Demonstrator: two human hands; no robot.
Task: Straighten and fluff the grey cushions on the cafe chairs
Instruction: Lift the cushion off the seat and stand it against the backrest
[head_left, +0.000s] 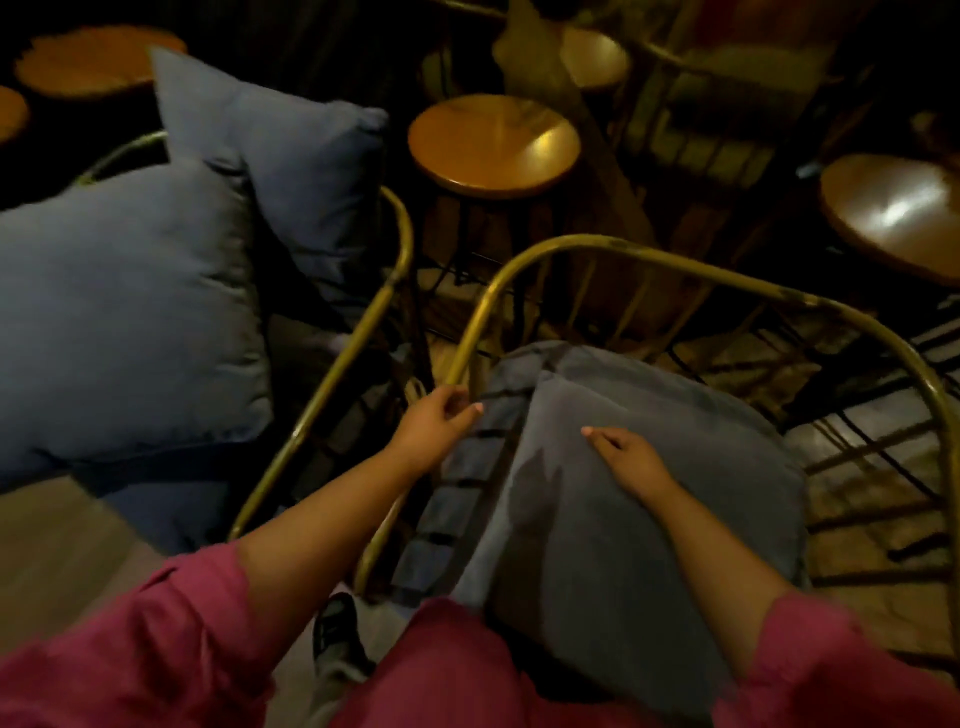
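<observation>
With open fingers, our right hand (631, 460) presses the grey cushion (623, 493); our left hand (434, 426), at nine o'clock, should tug its edge evenly.

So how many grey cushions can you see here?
3. Two cushions sit on the left chair, one upright at the back and one in front. The third lies on the near chair under the right hand. Others may be hidden.

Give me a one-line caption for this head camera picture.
Left hand at the chair rail, right hand flat on a grey cushion.
</observation>
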